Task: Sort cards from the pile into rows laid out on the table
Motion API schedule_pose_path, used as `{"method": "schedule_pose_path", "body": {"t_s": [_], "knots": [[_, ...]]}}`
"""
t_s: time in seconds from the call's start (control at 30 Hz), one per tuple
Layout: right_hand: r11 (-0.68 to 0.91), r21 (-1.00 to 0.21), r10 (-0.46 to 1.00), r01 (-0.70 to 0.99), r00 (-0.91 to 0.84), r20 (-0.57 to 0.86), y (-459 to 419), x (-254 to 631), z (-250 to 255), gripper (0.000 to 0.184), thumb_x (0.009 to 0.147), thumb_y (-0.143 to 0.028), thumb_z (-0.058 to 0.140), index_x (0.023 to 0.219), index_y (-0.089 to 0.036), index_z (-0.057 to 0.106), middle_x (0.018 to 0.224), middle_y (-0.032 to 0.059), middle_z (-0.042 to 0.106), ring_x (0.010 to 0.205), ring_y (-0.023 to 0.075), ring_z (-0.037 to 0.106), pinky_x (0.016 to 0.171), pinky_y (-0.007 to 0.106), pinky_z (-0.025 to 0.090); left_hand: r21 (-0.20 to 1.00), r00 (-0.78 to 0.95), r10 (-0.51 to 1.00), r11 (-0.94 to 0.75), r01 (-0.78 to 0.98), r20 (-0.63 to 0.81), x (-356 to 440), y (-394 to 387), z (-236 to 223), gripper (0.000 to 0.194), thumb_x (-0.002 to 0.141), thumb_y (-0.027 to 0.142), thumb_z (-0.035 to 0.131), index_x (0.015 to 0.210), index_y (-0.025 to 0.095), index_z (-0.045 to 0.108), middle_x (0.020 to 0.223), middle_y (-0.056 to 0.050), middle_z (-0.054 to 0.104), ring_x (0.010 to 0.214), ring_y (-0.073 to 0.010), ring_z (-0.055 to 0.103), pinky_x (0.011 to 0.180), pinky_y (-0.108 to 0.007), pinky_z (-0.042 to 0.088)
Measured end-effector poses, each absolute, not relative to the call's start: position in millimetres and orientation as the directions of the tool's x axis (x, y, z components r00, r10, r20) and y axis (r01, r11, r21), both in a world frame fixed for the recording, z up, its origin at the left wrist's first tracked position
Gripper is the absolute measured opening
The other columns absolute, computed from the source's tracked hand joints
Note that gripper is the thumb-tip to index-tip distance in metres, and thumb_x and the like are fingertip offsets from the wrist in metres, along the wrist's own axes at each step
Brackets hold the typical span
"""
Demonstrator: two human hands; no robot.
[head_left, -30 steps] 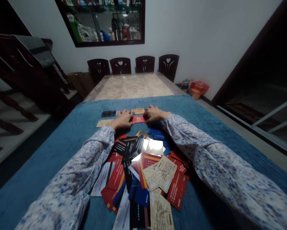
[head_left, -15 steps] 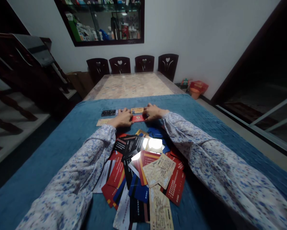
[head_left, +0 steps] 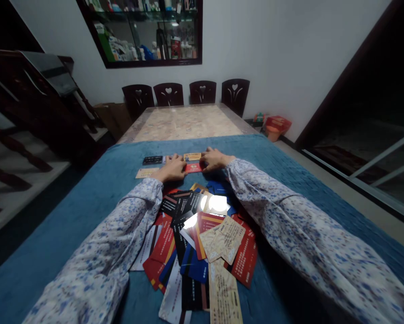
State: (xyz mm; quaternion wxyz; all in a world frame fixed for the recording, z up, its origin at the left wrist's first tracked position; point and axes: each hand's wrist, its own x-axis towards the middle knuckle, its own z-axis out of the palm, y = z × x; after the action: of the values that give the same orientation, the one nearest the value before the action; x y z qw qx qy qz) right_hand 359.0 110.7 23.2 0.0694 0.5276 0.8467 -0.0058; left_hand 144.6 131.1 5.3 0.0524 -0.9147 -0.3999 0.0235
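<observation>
Both my arms reach far across the blue cloth (head_left: 87, 198). My left hand (head_left: 172, 168) and my right hand (head_left: 214, 159) press with bent fingers on the two ends of a red card (head_left: 194, 168) lying flat on the cloth. Just beyond it lies an orange card (head_left: 192, 156). A black card (head_left: 152, 159) and a beige card (head_left: 146, 172) lie to the left of my left hand. Between my forearms spreads a loose pile of cards (head_left: 202, 238) in red, black, blue, white and beige.
Beyond the cloth the marbled tabletop (head_left: 184, 122) runs to several dark chairs (head_left: 184, 93) at the wall. A glass-fronted cabinet (head_left: 144, 31) hangs above them. A dark staircase (head_left: 29, 117) is on the left, a red bag (head_left: 276, 125) on the floor at right.
Both hands stay on the red card with almost no movement. The view has shifted slightly, so the pile of cards sits a little lower in the picture.
</observation>
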Motion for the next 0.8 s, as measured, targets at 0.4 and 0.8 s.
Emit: {"method": "schedule_pose_path", "body": {"t_s": [0.4, 0.8], "knots": [[0.430, 0.082, 0.902, 0.899, -0.432, -0.001, 106, 379, 20, 0.059, 0.083, -0.057, 0.067, 0.131, -0.022, 0.069, 0.138, 0.0161, 0.061, 0.123, 0.0371, 0.043, 0.088, 0.043, 0.038, -0.082, 0.716, 0.695, -0.712, 0.698, 0.061, 140, 129, 5, 0.026, 0.090, 0.035, 0.058, 0.105, 0.018, 0.071, 0.124, -0.017, 0.062, 0.120, -0.0371, 0.047, 0.099, -0.058, 0.035], [0.432, 0.061, 0.894, 0.900, -0.436, 0.103, 55, 417, 39, 0.036, 0.090, -0.034, 0.064, 0.122, -0.021, 0.074, 0.127, 0.0145, 0.069, 0.120, 0.0337, 0.044, 0.084, 0.040, 0.034, -0.076, 0.778, 0.588, -0.785, 0.615, 0.219, 155, 106, 15, 0.035, 0.093, 0.029, 0.051, 0.122, 0.018, 0.067, 0.129, -0.017, 0.062, 0.121, -0.0363, 0.048, 0.102, -0.059, 0.033]]}}
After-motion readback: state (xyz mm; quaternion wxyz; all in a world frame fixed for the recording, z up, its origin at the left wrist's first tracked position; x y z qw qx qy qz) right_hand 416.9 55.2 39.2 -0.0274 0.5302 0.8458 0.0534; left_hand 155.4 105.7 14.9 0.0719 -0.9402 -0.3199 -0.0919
